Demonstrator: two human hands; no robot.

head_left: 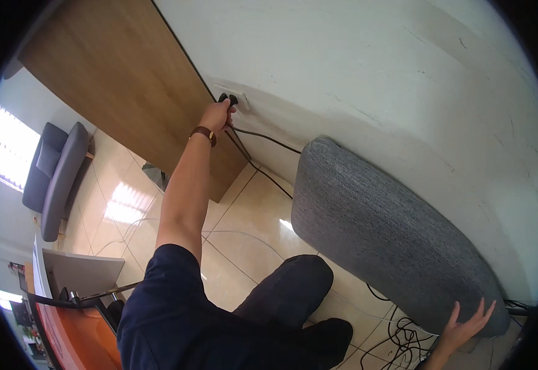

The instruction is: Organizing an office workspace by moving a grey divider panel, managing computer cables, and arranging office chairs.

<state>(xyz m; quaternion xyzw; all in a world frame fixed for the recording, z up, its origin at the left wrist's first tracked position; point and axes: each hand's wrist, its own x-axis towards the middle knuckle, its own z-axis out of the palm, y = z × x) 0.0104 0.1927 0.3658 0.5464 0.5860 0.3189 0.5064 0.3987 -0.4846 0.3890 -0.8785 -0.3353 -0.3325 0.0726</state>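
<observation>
My left hand (219, 115), a brown-strapped watch at its wrist, is closed round a black plug (232, 98) at a white wall socket (245, 100). Whether the plug is fully seated I cannot tell. From there a black cable (269, 139) runs down behind a grey fabric cushion (386, 228) that leans against the wall. On the cushion's lower right end rests my right hand (466, 325), open, its fingers spread.
A wooden panel (127, 80) stands left of the socket. Tangled black cables (404, 342) lie on the tiled floor (238, 246), below the cushion. A thin white cable (244, 233) crosses the tiles. Far left are a grey sofa (62, 179) and an orange surface (87, 333).
</observation>
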